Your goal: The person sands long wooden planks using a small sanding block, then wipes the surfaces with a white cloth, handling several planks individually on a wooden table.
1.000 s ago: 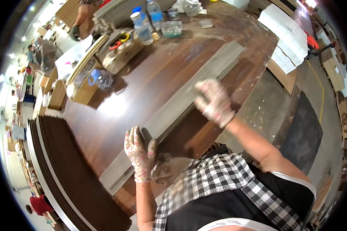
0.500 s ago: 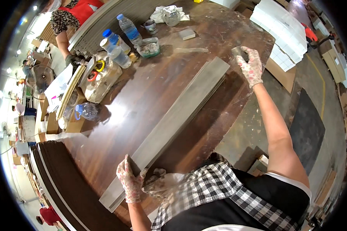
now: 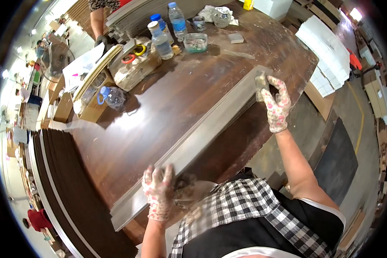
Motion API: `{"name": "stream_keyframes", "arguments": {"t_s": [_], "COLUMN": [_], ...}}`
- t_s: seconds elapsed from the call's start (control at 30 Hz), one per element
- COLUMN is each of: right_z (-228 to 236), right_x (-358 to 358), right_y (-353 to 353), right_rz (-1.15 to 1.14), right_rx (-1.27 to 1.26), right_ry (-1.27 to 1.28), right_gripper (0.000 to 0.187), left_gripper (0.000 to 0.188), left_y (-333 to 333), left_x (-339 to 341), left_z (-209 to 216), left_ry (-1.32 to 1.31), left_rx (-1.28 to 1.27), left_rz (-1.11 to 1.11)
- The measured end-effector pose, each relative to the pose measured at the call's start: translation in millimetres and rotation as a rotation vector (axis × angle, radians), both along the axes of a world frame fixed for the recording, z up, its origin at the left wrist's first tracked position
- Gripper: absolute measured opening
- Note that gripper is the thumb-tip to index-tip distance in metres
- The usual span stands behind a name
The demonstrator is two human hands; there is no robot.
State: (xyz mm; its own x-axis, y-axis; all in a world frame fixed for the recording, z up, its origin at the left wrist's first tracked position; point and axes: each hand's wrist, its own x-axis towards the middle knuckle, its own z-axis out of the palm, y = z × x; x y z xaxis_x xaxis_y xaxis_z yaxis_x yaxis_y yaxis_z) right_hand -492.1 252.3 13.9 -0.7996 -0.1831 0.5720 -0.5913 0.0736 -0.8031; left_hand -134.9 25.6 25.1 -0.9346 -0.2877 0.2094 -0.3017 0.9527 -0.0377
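**Left hand outstretched, right hand gripping a grey block along our long strips**

Reading the tabletop as a clock, six o'clock nearest us, we have our left hand at seven, its gloved fingers extended across the strips and blurred. At three, our right hand pinches the grey block between thumb and fingers, at the strips' far end.

Beneath all this spreads our brown table. At eight o'clock we see a thick dark brown stack. Our strips, grey and piled together, lie slantwise from seven to two. Farther out at two, past the table's edge, rises a white stack. Around eleven we have clear bottles standing close together. Toward twelve, just beside them, sits a clear tub; at one lies a pale flat block.
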Motion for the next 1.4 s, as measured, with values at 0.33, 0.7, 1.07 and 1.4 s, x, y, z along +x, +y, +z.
{"name": "stream_keyframes", "arguments": {"t_s": [0.33, 0.7, 1.07, 1.4], "right_z": [41, 35, 7, 54], "right_x": [19, 231, 436, 110], "right_y": [-69, -264, -390, -234], "right_rz": [0.697, 1.450, 1.685, 1.544], "right_rx": [0.717, 0.748, 0.723, 0.954], "right_ry": [0.299, 0.307, 0.384, 0.191], "right_gripper": [0.037, 0.029, 0.023, 0.035], "left_gripper": [0.079, 0.048, 0.058, 0.040], "left_y": [-13, 9, 19, 2], "left_x": [-18, 56, 60, 49], "left_z": [-5, -36, -68, -59], "left_ry": [0.103, 0.206, 0.454, 0.521], "left_rx": [0.274, 0.583, 0.572, 0.431], "left_rz": [0.095, -0.148, -0.159, -0.117]}}
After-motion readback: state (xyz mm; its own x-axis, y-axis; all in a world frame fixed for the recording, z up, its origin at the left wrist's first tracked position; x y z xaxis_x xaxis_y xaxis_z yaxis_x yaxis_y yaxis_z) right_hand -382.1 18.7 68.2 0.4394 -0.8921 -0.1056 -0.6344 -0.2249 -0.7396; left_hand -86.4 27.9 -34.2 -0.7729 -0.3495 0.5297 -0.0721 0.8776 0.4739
